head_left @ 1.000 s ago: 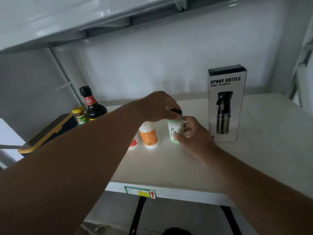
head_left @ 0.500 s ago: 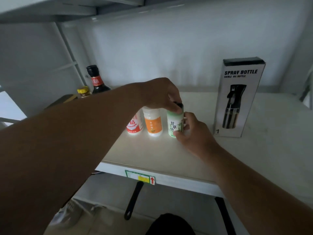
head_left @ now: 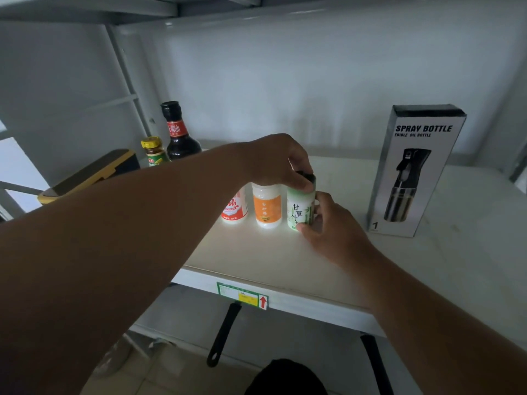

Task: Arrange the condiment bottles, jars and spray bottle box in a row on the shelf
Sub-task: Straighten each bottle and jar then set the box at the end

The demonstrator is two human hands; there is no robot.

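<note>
A green-labelled jar [head_left: 298,209] stands upright on the white shelf [head_left: 271,260]. My left hand [head_left: 279,161] grips its dark lid from above, and my right hand [head_left: 328,223] holds its lower right side. Just left of it stand an orange-labelled jar [head_left: 266,208] and a red-labelled jar [head_left: 235,210], partly hidden by my left forearm. Further back left are a dark soy sauce bottle [head_left: 178,134] and a small yellow-capped jar [head_left: 154,151]. The spray bottle box [head_left: 413,169] stands upright to the right, apart from the jars.
A black and yellow box [head_left: 91,173] lies at the shelf's left end. The shelf's front edge carries a green and yellow sticker [head_left: 242,295]. An upper shelf [head_left: 85,10] hangs overhead. Metal uprights [head_left: 125,81] rise at the left.
The jars look closer and the view has shifted as my head moved. Both hands stay on the green-labelled jar, which has barely moved beside the orange one.
</note>
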